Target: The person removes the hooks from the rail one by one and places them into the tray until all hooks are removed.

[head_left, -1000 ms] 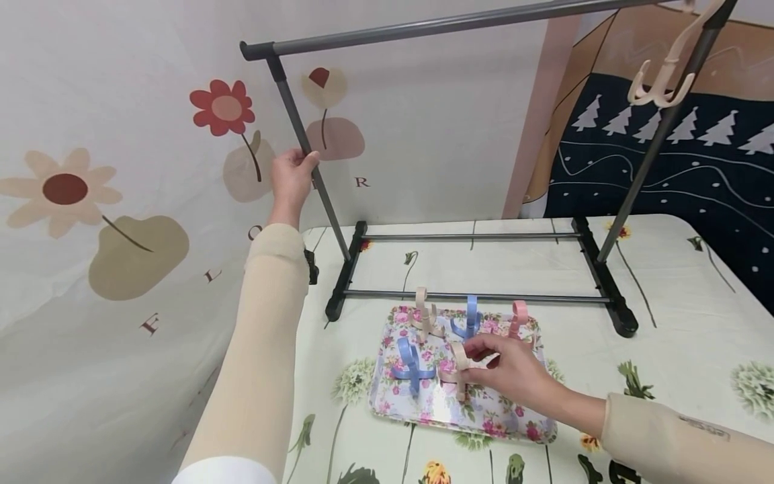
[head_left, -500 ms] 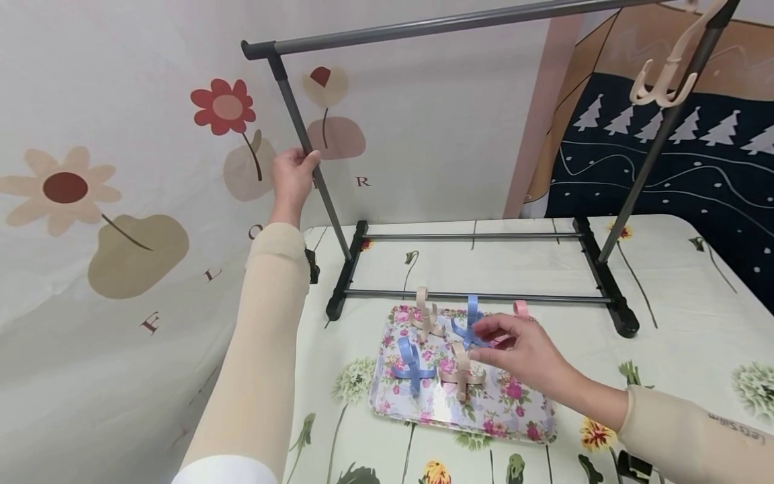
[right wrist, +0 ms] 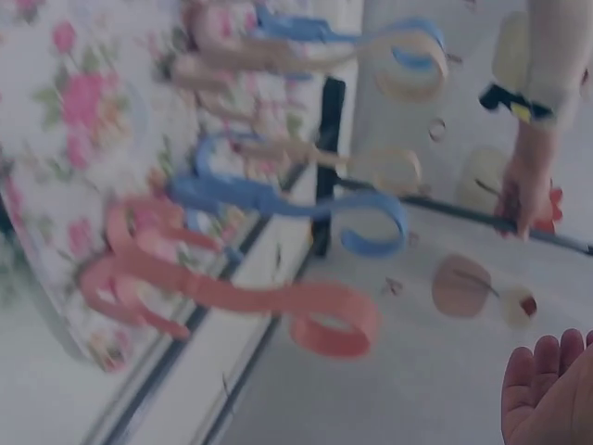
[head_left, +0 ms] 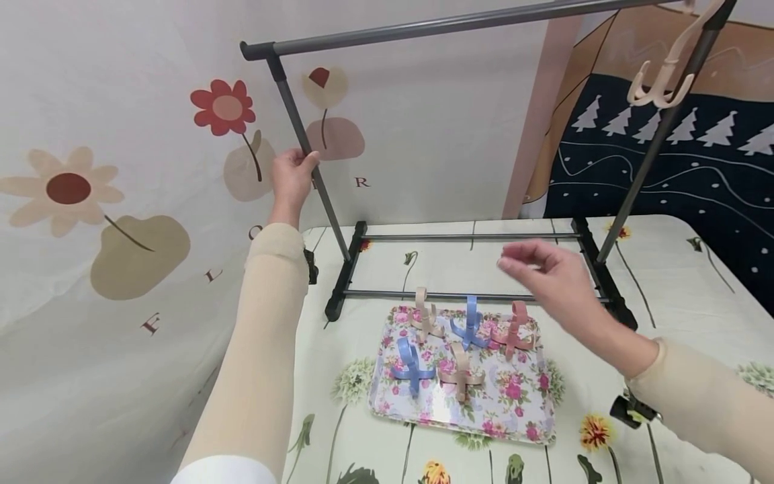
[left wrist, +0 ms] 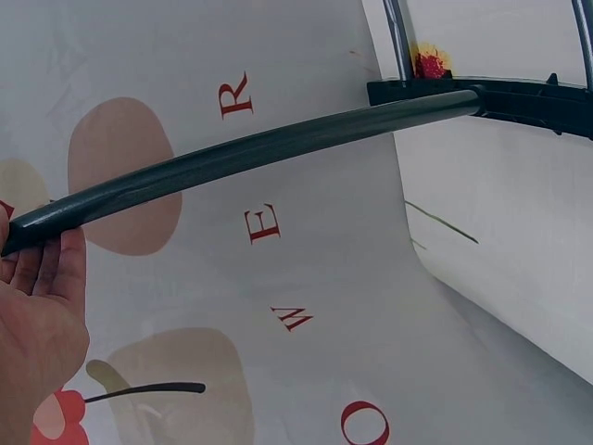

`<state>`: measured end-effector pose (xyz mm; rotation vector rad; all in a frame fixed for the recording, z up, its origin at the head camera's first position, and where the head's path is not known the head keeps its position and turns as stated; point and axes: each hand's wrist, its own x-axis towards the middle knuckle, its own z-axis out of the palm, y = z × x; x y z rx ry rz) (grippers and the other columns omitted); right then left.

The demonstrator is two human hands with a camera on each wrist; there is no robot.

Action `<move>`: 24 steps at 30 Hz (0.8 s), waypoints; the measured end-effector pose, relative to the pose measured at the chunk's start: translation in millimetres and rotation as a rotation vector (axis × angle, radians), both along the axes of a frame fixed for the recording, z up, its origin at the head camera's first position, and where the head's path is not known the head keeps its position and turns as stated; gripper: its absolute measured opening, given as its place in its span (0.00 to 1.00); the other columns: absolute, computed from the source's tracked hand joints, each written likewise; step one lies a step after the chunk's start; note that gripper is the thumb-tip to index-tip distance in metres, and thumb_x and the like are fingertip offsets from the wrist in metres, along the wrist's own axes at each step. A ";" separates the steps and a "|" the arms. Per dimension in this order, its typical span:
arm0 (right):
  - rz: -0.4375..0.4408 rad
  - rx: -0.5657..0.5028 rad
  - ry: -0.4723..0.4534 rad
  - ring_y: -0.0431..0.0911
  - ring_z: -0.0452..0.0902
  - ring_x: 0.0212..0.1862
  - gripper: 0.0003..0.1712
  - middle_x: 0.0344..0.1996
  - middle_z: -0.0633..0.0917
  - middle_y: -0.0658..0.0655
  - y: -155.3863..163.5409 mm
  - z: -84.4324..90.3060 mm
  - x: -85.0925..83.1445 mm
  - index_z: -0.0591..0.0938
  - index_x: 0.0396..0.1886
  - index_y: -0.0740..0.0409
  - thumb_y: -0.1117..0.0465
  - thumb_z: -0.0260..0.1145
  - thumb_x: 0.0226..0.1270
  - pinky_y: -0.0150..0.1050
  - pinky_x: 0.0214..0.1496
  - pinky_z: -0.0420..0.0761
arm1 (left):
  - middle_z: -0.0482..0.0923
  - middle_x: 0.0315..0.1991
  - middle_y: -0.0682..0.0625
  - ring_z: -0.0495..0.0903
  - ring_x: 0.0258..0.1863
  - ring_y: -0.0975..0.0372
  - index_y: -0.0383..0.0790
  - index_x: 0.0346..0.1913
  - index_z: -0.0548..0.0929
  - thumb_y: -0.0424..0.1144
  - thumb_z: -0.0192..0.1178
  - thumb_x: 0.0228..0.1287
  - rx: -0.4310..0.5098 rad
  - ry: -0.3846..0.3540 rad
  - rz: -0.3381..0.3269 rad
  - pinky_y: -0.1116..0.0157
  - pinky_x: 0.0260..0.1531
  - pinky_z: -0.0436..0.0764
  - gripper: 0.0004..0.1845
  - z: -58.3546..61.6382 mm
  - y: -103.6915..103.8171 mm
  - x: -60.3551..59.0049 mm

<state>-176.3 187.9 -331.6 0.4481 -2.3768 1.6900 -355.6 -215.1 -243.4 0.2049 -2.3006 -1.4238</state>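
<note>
My left hand grips the left upright pole of a grey clothes rack; the left wrist view shows the fingers curled round the pole. My right hand hovers empty, fingers relaxed, above the rack's lower bar and behind a floral tray. On the tray lie several plastic hooks: a pink hook, a blue hook, a beige hook, another blue hook and another beige hook. The right wrist view shows the pink hook blurred.
A beige hook hangs from the rack's top bar at the right. The rack's black feet stand on a flowered tablecloth. A flower-printed curtain hangs close on the left.
My right hand has let go of the beige hook on the tray and lifted up and to the right, now empty. The left hand stays on the pole.
</note>
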 end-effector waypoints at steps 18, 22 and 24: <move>-0.421 -0.235 0.172 0.35 0.76 0.42 0.15 0.40 0.84 0.42 63.1 73.3 -73.8 0.86 0.48 0.51 0.52 0.72 0.64 0.27 0.45 0.71 | 0.82 0.53 0.41 0.77 0.46 0.59 0.36 0.51 0.81 0.49 0.57 0.73 0.000 0.020 0.002 0.63 0.48 0.73 0.18 -0.8 -1.5 -0.9; -0.480 -0.314 0.203 0.34 0.75 0.43 0.15 0.40 0.83 0.43 77.1 95.3 -85.4 0.86 0.47 0.52 0.53 0.73 0.63 0.29 0.48 0.70 | 0.82 0.52 0.43 0.77 0.47 0.59 0.36 0.52 0.81 0.49 0.57 0.73 0.005 0.012 0.004 0.62 0.50 0.73 0.18 -0.3 -2.3 -0.5; -0.500 -0.352 0.212 0.34 0.75 0.43 0.16 0.41 0.82 0.44 83.3 106.0 -90.6 0.85 0.48 0.53 0.53 0.73 0.63 0.29 0.50 0.69 | 0.82 0.52 0.43 0.77 0.48 0.59 0.37 0.52 0.81 0.49 0.57 0.73 0.008 0.008 0.006 0.62 0.50 0.73 0.19 -0.2 -2.6 -0.2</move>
